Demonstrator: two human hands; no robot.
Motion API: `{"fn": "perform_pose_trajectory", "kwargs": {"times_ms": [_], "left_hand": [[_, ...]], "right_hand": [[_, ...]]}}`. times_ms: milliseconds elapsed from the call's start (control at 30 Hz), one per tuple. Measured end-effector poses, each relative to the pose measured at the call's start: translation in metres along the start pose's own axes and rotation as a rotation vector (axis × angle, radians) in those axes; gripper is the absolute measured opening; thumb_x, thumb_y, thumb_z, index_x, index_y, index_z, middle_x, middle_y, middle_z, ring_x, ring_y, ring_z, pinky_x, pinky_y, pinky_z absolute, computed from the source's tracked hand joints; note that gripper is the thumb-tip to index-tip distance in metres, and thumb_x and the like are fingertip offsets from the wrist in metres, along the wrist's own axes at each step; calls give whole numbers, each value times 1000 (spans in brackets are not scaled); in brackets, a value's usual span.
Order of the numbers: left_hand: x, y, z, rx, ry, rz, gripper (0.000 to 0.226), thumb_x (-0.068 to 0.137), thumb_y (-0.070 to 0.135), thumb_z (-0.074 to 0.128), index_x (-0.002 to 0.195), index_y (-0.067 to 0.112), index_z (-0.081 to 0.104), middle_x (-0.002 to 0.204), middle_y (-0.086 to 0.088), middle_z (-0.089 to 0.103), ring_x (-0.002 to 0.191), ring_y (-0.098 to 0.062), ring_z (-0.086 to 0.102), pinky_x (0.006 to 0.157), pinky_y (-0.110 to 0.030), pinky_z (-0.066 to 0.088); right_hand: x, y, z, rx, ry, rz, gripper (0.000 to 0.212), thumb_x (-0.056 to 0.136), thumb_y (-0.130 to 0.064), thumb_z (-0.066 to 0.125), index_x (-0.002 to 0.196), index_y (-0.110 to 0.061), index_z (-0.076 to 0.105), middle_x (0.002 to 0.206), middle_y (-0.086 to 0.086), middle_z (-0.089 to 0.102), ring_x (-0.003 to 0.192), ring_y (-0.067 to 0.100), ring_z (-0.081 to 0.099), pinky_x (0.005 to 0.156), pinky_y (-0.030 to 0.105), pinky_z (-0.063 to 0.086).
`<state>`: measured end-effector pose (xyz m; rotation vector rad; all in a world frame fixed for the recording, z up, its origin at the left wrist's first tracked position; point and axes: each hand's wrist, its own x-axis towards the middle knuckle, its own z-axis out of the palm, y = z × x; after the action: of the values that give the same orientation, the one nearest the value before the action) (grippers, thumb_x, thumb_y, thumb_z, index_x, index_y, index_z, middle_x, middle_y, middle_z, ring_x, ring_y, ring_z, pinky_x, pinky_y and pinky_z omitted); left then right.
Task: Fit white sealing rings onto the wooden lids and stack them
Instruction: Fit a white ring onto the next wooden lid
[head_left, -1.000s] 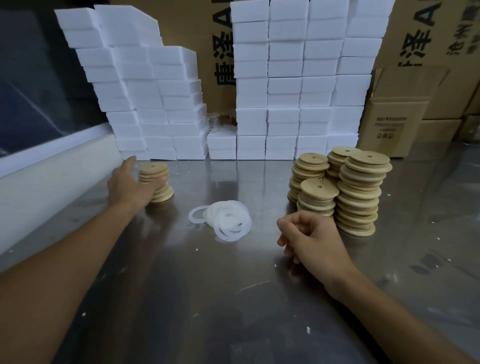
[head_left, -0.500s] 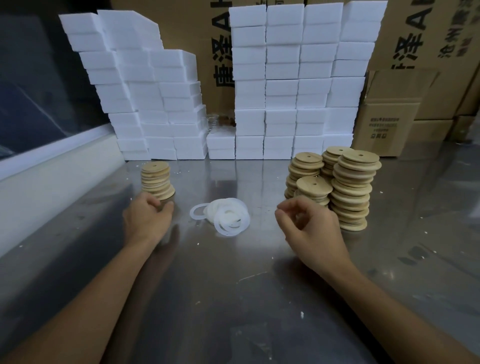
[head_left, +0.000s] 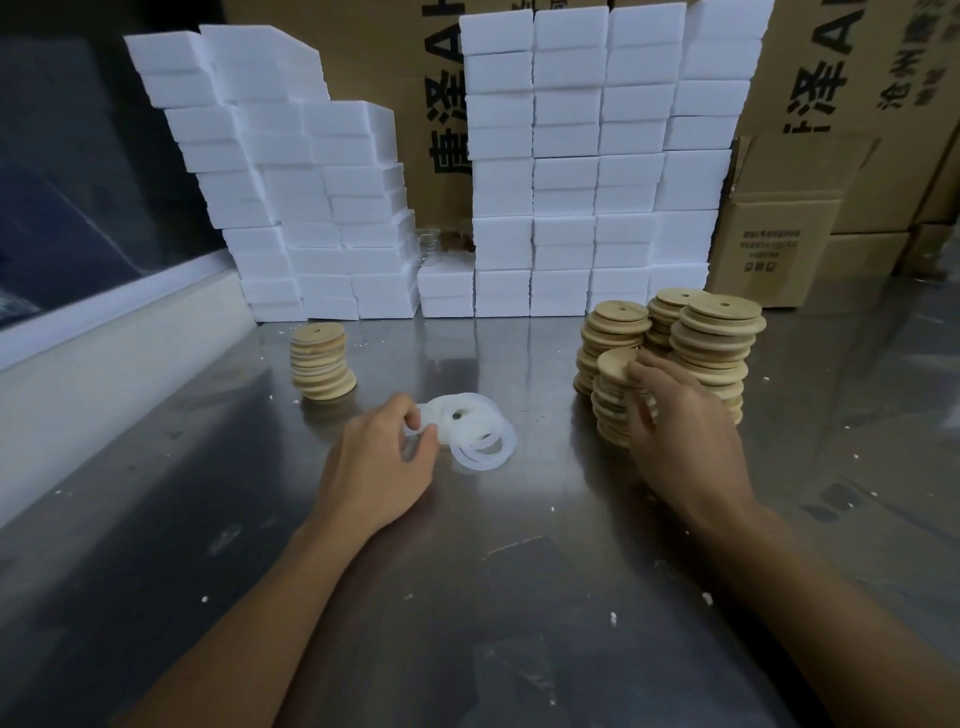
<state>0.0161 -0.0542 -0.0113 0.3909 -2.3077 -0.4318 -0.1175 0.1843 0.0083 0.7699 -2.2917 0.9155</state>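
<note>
A loose pile of white sealing rings (head_left: 475, 434) lies mid-table. My left hand (head_left: 376, 465) pinches one ring (head_left: 415, 434) at the pile's left edge between thumb and fingers. Several stacks of bare wooden lids (head_left: 719, 345) stand at the right. My right hand (head_left: 675, 431) reaches over the nearest, lowest stack, fingers curled on its top lid (head_left: 613, 364). A short stack of lids with white rings fitted (head_left: 319, 361) stands at the left.
The steel table (head_left: 467, 597) carries white crumbs. Walls of white foam blocks (head_left: 587, 166) rise behind, with cardboard boxes (head_left: 779, 249) at the back right. A pale ledge (head_left: 104, 358) runs along the left side.
My left hand left the ringed stack and moved right to the ring pile, pinching a ring. My right hand rose from the table to the top lid of the nearest stack.
</note>
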Motion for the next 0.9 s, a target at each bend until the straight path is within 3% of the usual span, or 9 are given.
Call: {"fn": "perform_pose_trajectory", "kwargs": {"times_ms": [200, 300, 433, 567, 633, 700, 767, 833, 900], "left_hand": [[0, 2, -3, -21, -29, 1, 18, 85, 30, 68, 82, 20, 53, 54, 8, 43, 52, -12, 45, 50, -31, 42], [-2, 4, -6, 13, -30, 30, 16, 85, 29, 68, 85, 18, 55, 57, 10, 41, 54, -13, 44, 51, -32, 42], [-5, 15, -9, 56, 30, 144, 16, 84, 23, 71, 85, 12, 59, 61, 14, 33, 57, -17, 38, 53, -27, 32], [-5, 31, -9, 45, 122, 234, 15, 83, 22, 71, 90, 11, 62, 74, 10, 41, 61, -14, 42, 54, -27, 35], [-6, 39, -8, 16, 130, 256, 20, 83, 27, 68, 95, 13, 63, 81, 10, 46, 67, -12, 45, 58, -25, 39], [-7, 48, -7, -92, 77, 196, 28, 82, 33, 67, 105, 17, 63, 88, 10, 53, 72, -9, 50, 62, -22, 42], [-10, 58, -5, -355, -13, 38, 32, 84, 33, 70, 113, 21, 62, 97, 10, 63, 79, -9, 60, 63, -17, 48], [-11, 69, -3, -762, -103, -163, 23, 89, 23, 69, 111, 19, 64, 96, 3, 71, 81, -10, 67, 61, -16, 50], [-12, 75, -3, -976, -153, -273, 14, 93, 16, 62, 106, 13, 65, 89, -5, 74, 73, -11, 68, 59, -20, 51]], "right_hand": [[3, 9, 3, 49, 82, -113, 21, 91, 3, 61, 109, -1, 70, 116, 13, 70, 101, 38, 66, 76, 48, 56], [2, 8, 3, 119, 193, -127, 17, 94, 0, 60, 108, -3, 69, 103, 13, 72, 91, 30, 66, 75, 34, 51], [1, -2, -1, 284, 281, -77, 17, 96, -5, 61, 110, -4, 69, 98, 3, 70, 90, 7, 59, 81, 10, 41], [-5, -23, -4, 447, 245, -5, 14, 95, -7, 61, 105, -10, 71, 90, -5, 69, 80, 1, 60, 75, 10, 45], [-9, -35, -4, 611, 142, 68, 14, 95, -6, 61, 104, -9, 71, 89, -4, 71, 77, 0, 62, 70, 8, 45], [-13, -47, -3, 854, -10, 202, 16, 95, -5, 60, 105, -7, 72, 89, -3, 74, 77, -3, 65, 69, 9, 47], [-17, -55, 0, 1036, -161, 339, 15, 95, -6, 60, 104, -8, 73, 85, -3, 75, 73, -3, 65, 64, 12, 48], [-20, -60, 2, 1158, -300, 443, 16, 95, -9, 61, 104, -7, 74, 84, 0, 75, 73, 3, 65, 64, 17, 50], [-23, -62, 3, 1251, -374, 508, 16, 95, -12, 61, 103, -6, 74, 79, 3, 73, 70, 7, 62, 64, 20, 51]]}}
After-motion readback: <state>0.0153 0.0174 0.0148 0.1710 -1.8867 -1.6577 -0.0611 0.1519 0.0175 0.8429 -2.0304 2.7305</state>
